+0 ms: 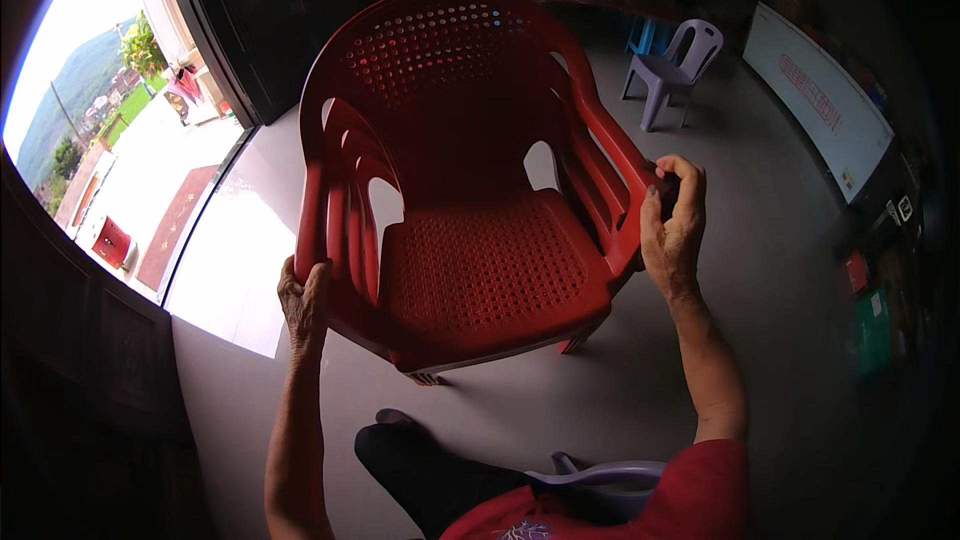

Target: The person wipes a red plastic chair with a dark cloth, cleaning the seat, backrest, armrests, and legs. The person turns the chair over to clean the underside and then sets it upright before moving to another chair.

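In front of me stands a red plastic armchair point(485, 265) with a perforated seat and back. Layered edges at its sides and legs look like several such chairs nested together. My left hand point(303, 305) is closed around the front end of its left armrest point(312, 190). Beside the front of the right armrest point(625, 155) is my right hand point(680, 225), its fingers curled and its thumb raised. A small dark thing point(668, 200) shows between that thumb and the fingers; its kind is too dark to make out.
A pale purple plastic chair point(662, 72) stands behind, near a cluttered table point(600, 2). A long white board point(820, 95) leans along the right side. On the left, a doorway opens onto a bright yard with a red-brown mat point(178, 230). Another pale purple seat point(610, 475) shows beside me.
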A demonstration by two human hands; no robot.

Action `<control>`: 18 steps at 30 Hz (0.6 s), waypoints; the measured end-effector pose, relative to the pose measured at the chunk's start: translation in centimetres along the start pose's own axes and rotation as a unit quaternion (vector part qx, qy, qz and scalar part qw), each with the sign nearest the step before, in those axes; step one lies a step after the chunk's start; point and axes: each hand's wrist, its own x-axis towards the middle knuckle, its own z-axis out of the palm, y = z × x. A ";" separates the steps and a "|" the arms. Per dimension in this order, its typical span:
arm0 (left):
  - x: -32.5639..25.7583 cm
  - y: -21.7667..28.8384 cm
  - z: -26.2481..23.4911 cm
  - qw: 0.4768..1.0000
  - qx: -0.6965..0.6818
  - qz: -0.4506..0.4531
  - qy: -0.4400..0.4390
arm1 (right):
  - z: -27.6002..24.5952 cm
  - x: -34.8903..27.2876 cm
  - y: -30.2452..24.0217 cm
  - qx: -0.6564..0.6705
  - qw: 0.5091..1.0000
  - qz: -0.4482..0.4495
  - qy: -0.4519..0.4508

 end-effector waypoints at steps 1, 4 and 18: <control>0.2 0.0 -0.1 1.000 -0.015 -0.005 -0.014 | 1.3 -0.2 -0.5 0.015 1.000 -0.003 -0.026; 0.4 1.4 0.9 0.999 -0.020 -0.016 -0.044 | 4.1 -1.1 2.5 0.105 0.987 0.095 -0.071; 0.1 1.6 0.2 0.998 0.011 -0.050 -0.025 | -5.7 16.2 -4.9 0.322 0.895 -0.058 0.303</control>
